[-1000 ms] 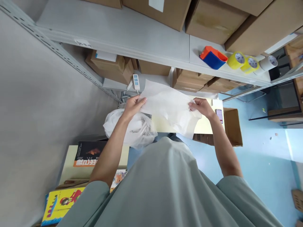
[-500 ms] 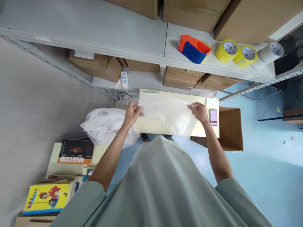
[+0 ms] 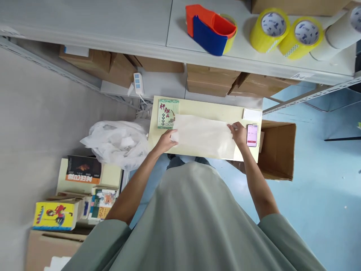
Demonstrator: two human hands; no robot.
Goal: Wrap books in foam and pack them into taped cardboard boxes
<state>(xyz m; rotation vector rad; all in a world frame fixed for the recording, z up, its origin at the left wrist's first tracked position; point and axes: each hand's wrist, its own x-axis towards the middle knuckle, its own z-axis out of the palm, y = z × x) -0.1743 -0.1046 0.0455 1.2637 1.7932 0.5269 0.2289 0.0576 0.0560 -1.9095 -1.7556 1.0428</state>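
Note:
A thin, translucent white sheet (image 3: 204,135) is stretched out just above the pale yellow table (image 3: 197,106); whether it is a bag or a single layer I cannot tell. My left hand (image 3: 166,142) pinches its left edge. At the upper right corner, the fingers of my right hand (image 3: 238,133) are closed on the sheet. Behind my left hand a green-and-white book (image 3: 167,113) lies on the table. Beside my right hand is a phone (image 3: 252,135) with a lit screen, and a small white box (image 3: 252,114) lies behind it.
Above the table, a grey shelf (image 3: 126,30) bears a red-and-blue tape dispenser (image 3: 210,34) and yellow tape rolls (image 3: 270,30). A white plastic bag (image 3: 118,145) bulges at the left. Several books (image 3: 55,216) are stacked lower left. An open cardboard box (image 3: 278,150) stands right of the table.
Both hands have lowered the sheet toward the table and drawn it flatter. The green-and-white book, mostly covered before, now shows. The view has shifted, bringing the shelf's tape closer.

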